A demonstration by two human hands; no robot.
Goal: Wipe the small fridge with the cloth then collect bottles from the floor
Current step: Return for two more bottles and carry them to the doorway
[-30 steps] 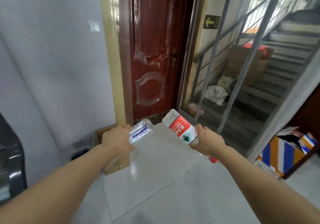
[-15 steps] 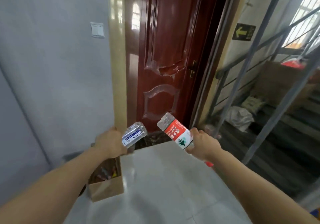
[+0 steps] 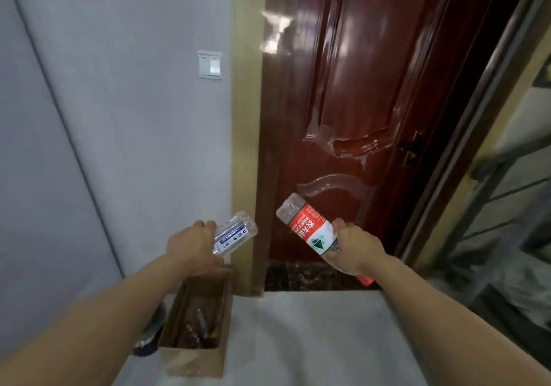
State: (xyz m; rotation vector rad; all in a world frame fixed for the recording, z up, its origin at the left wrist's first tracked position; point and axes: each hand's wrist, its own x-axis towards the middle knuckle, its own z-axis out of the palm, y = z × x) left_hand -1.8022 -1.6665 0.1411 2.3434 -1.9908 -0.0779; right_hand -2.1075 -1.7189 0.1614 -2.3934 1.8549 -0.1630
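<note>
Now we are holding one bottle in each hand, out in front of the dark red door (image 3: 357, 93). Our left hand (image 3: 190, 244) is gripping the blue-labelled clear bottle (image 3: 235, 233), fingers wrapped round its lower end, and it is hanging above the open cardboard box (image 3: 193, 359) on the floor (image 3: 313, 341). Our right hand (image 3: 354, 247) is clasping the red-labelled bottle (image 3: 307, 227), fingers curled round it, its base tilting up and to the left. A light switch (image 3: 210, 64) is sitting on the grey wall (image 3: 119, 117).
</note>
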